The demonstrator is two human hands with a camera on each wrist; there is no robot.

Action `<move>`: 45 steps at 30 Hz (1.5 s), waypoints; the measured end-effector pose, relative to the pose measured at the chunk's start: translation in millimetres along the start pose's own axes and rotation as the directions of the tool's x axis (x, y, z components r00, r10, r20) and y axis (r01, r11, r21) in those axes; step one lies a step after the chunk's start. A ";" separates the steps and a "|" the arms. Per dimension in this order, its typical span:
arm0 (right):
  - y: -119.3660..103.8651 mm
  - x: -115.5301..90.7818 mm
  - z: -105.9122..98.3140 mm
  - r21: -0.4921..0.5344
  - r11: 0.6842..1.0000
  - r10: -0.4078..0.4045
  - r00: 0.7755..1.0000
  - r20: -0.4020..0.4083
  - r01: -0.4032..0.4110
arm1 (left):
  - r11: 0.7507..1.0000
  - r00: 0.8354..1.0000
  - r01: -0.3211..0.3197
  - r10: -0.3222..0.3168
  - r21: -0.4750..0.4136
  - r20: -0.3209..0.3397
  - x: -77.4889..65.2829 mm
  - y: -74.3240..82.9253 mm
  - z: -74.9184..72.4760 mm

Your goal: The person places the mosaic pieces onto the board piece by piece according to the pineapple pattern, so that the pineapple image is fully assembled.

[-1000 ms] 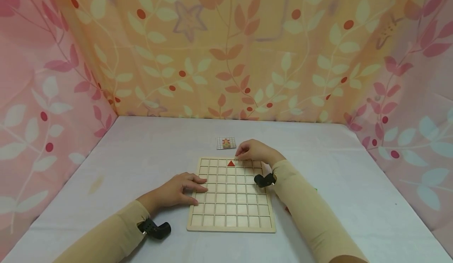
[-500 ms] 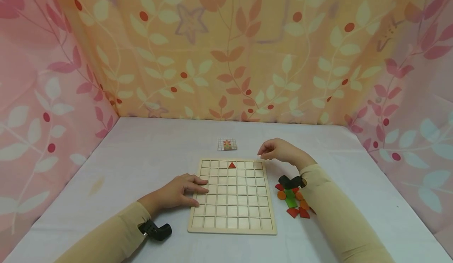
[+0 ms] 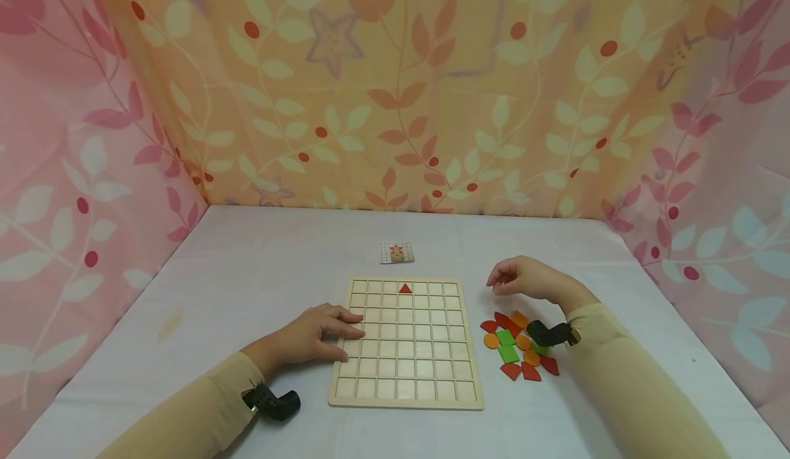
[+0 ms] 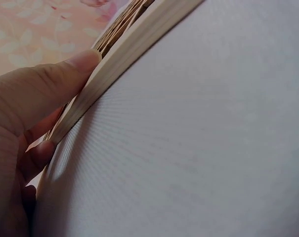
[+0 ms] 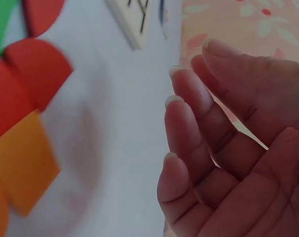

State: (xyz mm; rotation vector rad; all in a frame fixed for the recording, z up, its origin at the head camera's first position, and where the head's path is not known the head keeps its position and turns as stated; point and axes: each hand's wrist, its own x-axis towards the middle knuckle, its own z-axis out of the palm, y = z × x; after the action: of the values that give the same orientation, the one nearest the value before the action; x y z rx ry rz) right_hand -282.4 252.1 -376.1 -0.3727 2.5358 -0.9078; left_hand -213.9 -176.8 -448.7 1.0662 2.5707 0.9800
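Observation:
A pale wooden grid board (image 3: 404, 404) lies flat on the white table, with one red triangle (image 3: 404, 289) in its top row. My left hand (image 3: 315, 334) rests on the board's left edge, fingers extended over the rim; in the left wrist view the thumb (image 4: 82, 61) lies along that edge. To the right of the board my right hand (image 3: 531, 282) hovers with nothing in it, fingers loosely bent. Just below it lies a cluster of flat pieces: red quarter-rounds (image 3: 511, 371), orange discs (image 3: 491, 341), green squares (image 3: 509, 354) and an orange square (image 5: 28, 163).
Beyond the board's far edge lies a small picture card (image 3: 396, 252) with a gridded pattern. Patterned curtains (image 3: 395, 102) enclose the table at the back and both sides. White tablecloth (image 3: 278, 253) shows around the board.
My right hand has moved away from the board's top edge, rightward and then nearer, to above the loose pieces, which its sleeve had mostly covered. My left hand has stayed put.

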 end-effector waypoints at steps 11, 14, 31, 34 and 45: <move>21.9 -11.9 19.4 -0.041 0.995 0.097 0.995 0.022 -0.096 | 1.000 1.000 -0.015 0.015 0.002 -0.010 0.0 -1.5 1.2; 23.3 -12.7 22.4 -0.046 0.994 0.097 0.995 0.017 -0.096 | 1.000 1.000 -0.010 0.010 -0.008 -0.008 -0.1 -1.9 1.4; 16.5 -10.9 28.2 -0.081 0.992 0.106 0.992 0.068 -0.100 | 1.000 1.000 -0.030 0.030 -0.001 -0.008 0.4 -3.2 1.0; 15.8 -11.5 27.4 -0.077 0.994 0.087 0.993 0.082 -0.081 | 1.000 1.000 -0.025 0.025 -0.009 -0.005 0.4 -3.1 1.1; 14.0 -12.5 28.3 -0.084 0.994 0.073 0.992 0.103 -0.065 | 1.000 1.000 -0.017 0.017 0.000 -0.005 0.0 -3.0 1.5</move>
State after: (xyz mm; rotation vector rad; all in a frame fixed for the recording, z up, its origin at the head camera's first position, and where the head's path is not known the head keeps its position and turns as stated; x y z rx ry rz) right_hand -259.6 252.1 -401.3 -0.3460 2.4762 -0.7423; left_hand -215.0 -177.6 -451.7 1.0889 2.5701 0.9882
